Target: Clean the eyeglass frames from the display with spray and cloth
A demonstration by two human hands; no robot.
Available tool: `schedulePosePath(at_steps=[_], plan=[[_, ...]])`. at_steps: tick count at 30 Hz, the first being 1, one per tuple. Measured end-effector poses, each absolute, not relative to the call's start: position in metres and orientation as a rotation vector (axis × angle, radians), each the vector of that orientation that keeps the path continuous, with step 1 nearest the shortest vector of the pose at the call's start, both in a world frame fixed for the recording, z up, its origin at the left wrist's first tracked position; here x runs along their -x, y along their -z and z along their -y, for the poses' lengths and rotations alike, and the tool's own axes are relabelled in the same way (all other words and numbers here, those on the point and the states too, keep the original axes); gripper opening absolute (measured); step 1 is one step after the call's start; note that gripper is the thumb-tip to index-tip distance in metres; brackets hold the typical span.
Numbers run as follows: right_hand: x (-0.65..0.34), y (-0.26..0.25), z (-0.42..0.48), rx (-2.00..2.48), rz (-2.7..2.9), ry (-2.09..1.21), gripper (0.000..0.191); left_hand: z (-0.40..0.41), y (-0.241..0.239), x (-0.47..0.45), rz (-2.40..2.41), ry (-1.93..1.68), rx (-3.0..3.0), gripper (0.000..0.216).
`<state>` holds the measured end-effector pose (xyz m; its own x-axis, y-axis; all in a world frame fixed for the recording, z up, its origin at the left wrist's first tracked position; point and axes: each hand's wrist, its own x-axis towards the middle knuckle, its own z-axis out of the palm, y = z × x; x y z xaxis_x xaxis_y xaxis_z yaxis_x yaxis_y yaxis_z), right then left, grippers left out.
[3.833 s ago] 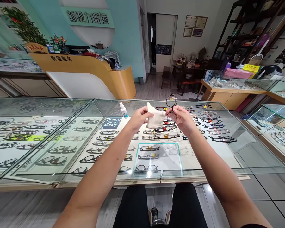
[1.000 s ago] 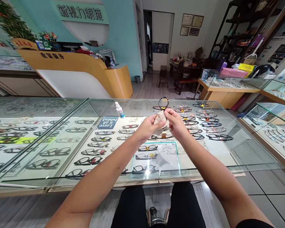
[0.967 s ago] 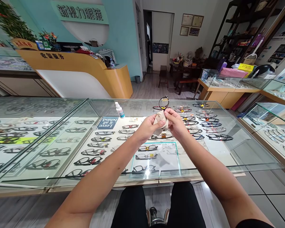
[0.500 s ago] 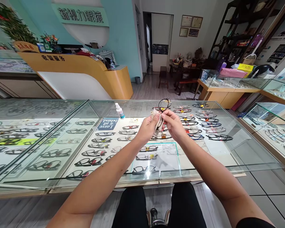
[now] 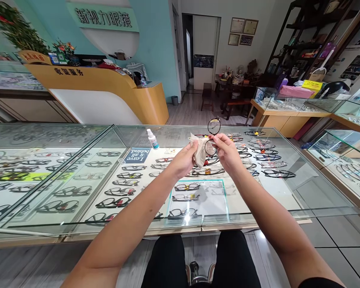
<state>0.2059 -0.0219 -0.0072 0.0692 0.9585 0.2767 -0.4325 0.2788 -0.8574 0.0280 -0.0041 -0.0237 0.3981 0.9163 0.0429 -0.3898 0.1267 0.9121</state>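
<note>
Above a glass display counter [image 5: 287,188] I hold a pair of dark round-rimmed glasses [image 5: 213,126] turned on end, one lens above the other. My right hand [image 5: 227,154] pinches the frame at its middle. My left hand [image 5: 184,160] is closed on a cream cleaning cloth [image 5: 200,149], which sits against the lower lens. Both hands are close together, over the far middle of the counter.
A small white spray bottle [image 5: 152,139] stands on the glass to the left of my hands. Many glasses [image 5: 114,202] lie in rows under the glass. A curved orange reception desk [image 5: 108,90] is behind. More glass cases [image 5: 341,160] stand at the right.
The cloth, earlier wrapped over the lower lens between both hands, has come a little to the left, so the lower lens shows. The glasses have risen slightly and turned more upright.
</note>
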Motion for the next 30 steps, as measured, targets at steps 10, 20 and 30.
schedulePosePath(at_steps=[10, 20, 30], plan=[[-0.2, 0.012, 0.027, 0.753, 1.236, -1.272, 0.032, 0.002, -0.003, -0.018, -0.465, -1.216, -0.827, 0.049], [-0.196, 0.011, 0.031, 0.784, 1.229, -1.405, 0.04, 0.009, -0.004, -0.017, -0.434, -1.175, -0.963, 0.061], [-0.194, 0.009, 0.032, 0.766, 1.21, -1.317, 0.04, 0.019, -0.014, -0.016, -0.442, -1.173, -0.852, 0.065]])
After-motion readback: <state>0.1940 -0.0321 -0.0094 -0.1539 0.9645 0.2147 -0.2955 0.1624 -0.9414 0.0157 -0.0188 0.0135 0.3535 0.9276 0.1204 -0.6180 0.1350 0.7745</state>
